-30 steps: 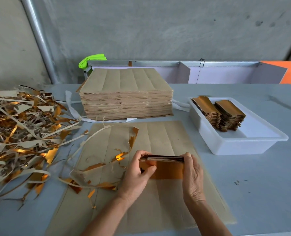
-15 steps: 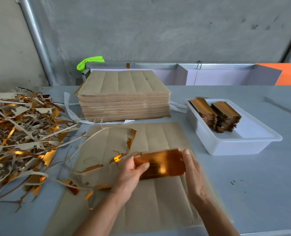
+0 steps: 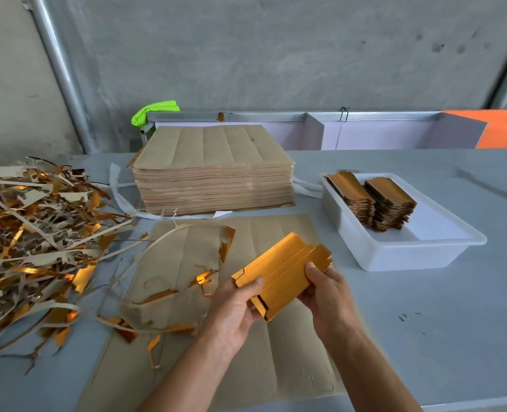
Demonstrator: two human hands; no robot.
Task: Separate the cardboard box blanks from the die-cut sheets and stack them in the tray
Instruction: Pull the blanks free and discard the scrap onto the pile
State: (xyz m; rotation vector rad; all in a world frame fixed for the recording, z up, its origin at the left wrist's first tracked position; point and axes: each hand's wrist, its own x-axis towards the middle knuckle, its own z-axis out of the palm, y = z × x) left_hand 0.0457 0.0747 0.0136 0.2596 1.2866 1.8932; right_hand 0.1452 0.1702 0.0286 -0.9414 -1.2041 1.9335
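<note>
Above the flat brown die-cut cardboard sheet (image 3: 279, 346) lying on the grey table (image 3: 442, 322), you hold a small bundle of gold-faced cardboard box blanks (image 3: 282, 272) tilted in the air, your left hand (image 3: 234, 310) gripping its near end with the thumb on top and your right hand (image 3: 329, 295) gripping its far side. Right of that sheet sits the white plastic tray (image 3: 409, 251) with two stacks of blanks (image 3: 374, 200), behind it the tall pile of brown sheets (image 3: 213, 171), and left of it the heap of gold and grey offcut strips (image 3: 35, 239).
</note>
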